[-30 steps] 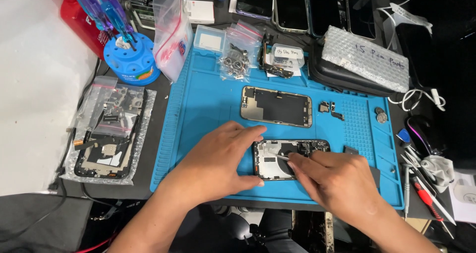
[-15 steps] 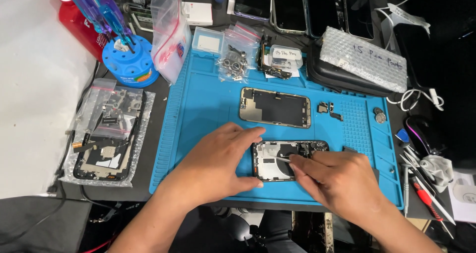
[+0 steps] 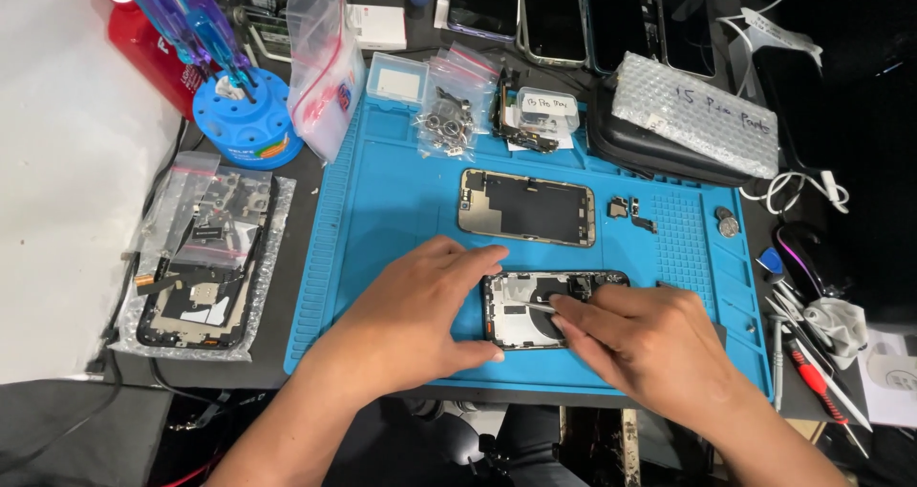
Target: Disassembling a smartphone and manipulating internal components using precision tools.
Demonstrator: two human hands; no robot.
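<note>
The worktop (image 3: 315, 177) is dark. A blue mat (image 3: 401, 210) covers its centre up to the near edge. Directly on the worktop, left of the mat: a bagged phone frame (image 3: 196, 277) near the left edge and a blue screwdriver stand (image 3: 244, 119) toward the far left corner. A row of phones (image 3: 573, 14) lies along the far edge. Hand tools (image 3: 812, 353) lie at the right edge.

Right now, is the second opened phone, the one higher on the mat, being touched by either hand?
No. Both the left hand and right hand are on the nearer phone; the upper phone lies untouched.
</note>
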